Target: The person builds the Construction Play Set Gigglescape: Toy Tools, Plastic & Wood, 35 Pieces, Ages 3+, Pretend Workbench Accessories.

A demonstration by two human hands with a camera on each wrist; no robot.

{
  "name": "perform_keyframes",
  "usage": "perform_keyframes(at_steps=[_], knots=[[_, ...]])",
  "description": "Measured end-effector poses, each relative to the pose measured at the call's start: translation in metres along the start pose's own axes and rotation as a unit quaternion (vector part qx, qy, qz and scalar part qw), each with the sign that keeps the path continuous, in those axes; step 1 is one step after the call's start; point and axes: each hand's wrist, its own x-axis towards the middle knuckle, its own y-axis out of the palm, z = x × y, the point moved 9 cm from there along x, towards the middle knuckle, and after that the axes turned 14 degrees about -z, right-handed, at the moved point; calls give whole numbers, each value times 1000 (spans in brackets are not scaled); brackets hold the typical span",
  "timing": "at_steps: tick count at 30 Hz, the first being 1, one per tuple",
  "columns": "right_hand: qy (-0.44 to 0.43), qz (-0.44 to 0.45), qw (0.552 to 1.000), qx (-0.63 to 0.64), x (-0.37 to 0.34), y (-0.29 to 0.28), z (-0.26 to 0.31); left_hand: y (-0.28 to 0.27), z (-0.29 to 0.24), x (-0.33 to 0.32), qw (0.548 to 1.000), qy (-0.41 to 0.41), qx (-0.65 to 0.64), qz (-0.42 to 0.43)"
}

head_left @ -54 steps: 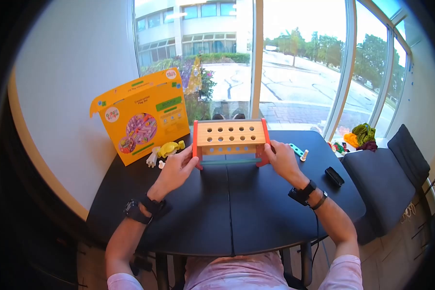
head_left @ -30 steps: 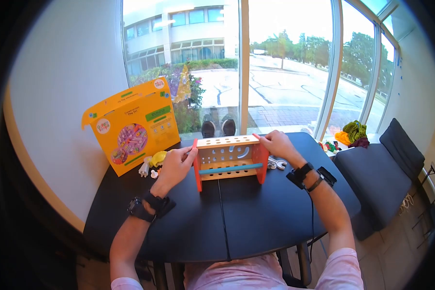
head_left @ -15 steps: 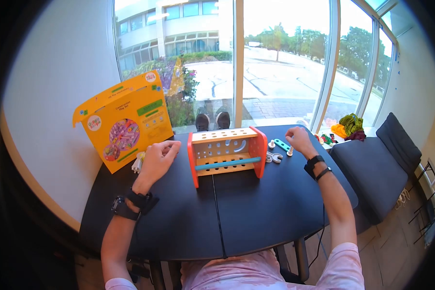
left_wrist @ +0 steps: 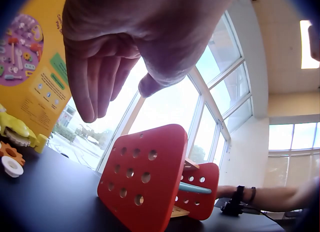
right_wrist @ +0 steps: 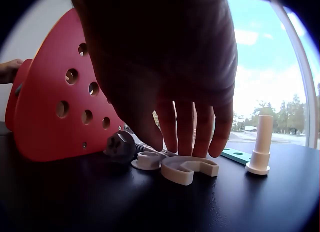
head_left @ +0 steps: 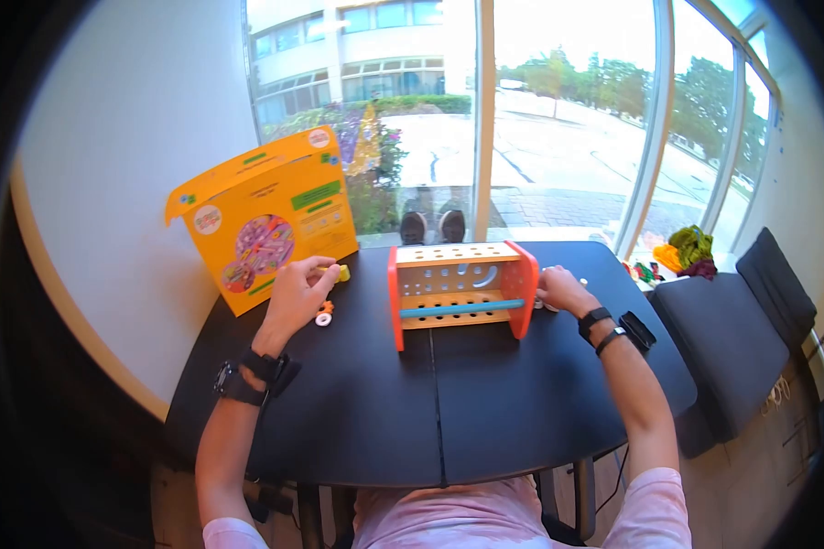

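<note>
rack midway, free room nearside

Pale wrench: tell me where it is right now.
In the right wrist view, the pale wrench lies on the black table, low and near the centre, below the right hand and right of the dark bolt.

Your 2 arms stretch forward, 1 on each side of the red-sided rack. Your left hand hovers to its left, fingers loosely extended, thumb apart. Your right hand sits just beside its right end, fingers pointing down.
</note>
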Motion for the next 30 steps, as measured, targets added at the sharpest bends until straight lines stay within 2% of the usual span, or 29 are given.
perform_keyframes(at_steps=[4,5,9,12,13,15,17,19,23,26,30], knots=[[-4,-13,1000,0,4,5,0,-24,19,14,998,9,58,-10],[-7,-24,1000,5,2,0,3,-30,23,17,997,37,62,-26],[-9,-44,999,9,6,0,2,-44,49,18,989,36,141,-5],[56,-39,997,-34,2,-36,19,-46,83,15,983,9,180,25],[111,-22,993,37,0,-47,20,-44,94,12,981,0,189,40],[219,13,960,175,-4,-60,17,-39,109,6,976,6,208,64],[247,-15,912,327,-7,-62,7,-31,112,0,969,34,230,79],[286,-29,839,462,-11,-69,7,-24,116,-5,965,39,247,76],[311,0,747,588,-19,-92,22,3,103,-14,956,69,258,120],[268,-27,792,548,-17,-99,28,16,89,-27,950,101,268,123],[229,-83,803,544,-17,-120,48,31,88,-32,928,112,321,151]])
